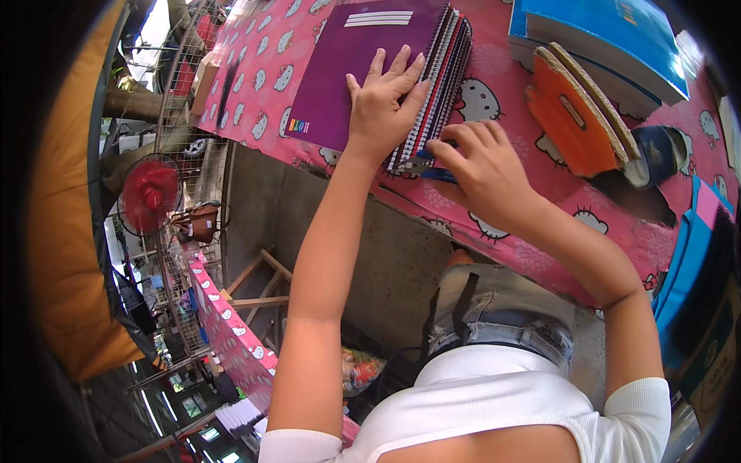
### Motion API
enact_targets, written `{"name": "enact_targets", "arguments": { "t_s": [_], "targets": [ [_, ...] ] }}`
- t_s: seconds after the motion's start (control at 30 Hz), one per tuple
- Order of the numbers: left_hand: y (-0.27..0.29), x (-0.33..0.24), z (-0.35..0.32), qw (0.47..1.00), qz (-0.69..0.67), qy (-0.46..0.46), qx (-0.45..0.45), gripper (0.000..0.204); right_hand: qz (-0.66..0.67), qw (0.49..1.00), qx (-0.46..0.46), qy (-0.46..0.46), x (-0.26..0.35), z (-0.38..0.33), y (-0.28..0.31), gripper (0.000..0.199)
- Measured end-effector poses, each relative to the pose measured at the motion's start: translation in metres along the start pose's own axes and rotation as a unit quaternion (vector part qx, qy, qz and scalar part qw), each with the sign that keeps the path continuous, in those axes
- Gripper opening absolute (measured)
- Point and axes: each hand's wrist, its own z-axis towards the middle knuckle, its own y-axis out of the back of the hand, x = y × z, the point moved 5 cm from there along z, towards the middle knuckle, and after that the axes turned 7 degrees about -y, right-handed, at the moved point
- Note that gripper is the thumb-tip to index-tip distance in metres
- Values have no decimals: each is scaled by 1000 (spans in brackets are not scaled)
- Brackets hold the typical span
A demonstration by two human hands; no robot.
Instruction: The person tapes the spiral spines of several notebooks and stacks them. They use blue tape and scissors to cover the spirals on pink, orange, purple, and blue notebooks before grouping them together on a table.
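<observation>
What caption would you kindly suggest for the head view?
Left hand spread on a purple notebook, right hand holding something blue by the spiral binding, over a pink table.

bright daylight, dark curved fisheye rim

Partly out of sight
The right grip [485, 166] partly covers a blue object [440, 176]; the upper edge crops the blue books [598, 31].

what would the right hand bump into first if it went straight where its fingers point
Most likely the coiled edge of the notebook stack: the right hand points left toward it, a blue tool in its grip. Depth is unclear; they may already touch.
</observation>
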Motion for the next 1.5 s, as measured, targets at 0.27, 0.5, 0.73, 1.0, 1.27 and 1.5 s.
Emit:
{"name": "enact_targets", "arguments": {
  "t_s": [0.27,0.5,0.73,1.0,1.27,1.5],
  "targets": [
    [1,-2,0,999,40,-24,24,55,419,707,368,-434,-31,0,-30,44],
    [-2,3,0,999,24,-10,33,56,36,999,-8,25,-18,-11,-11,40],
    [-1,-1,2,996,62,-11,60,72,335,829,313,-321,-43,0,-33,40],
    [-7,0,2,986,131,3,103,85,-3,998,-31,57,-15,-10,-4,40],
    [-8,2,4,986,133,-3,102,84,1,997,66,-31,-27,-9,1,36],
    [-8,4,3,988,122,-7,92,82,104,974,163,-118,-26,-1,-17,40]
  ]
}}
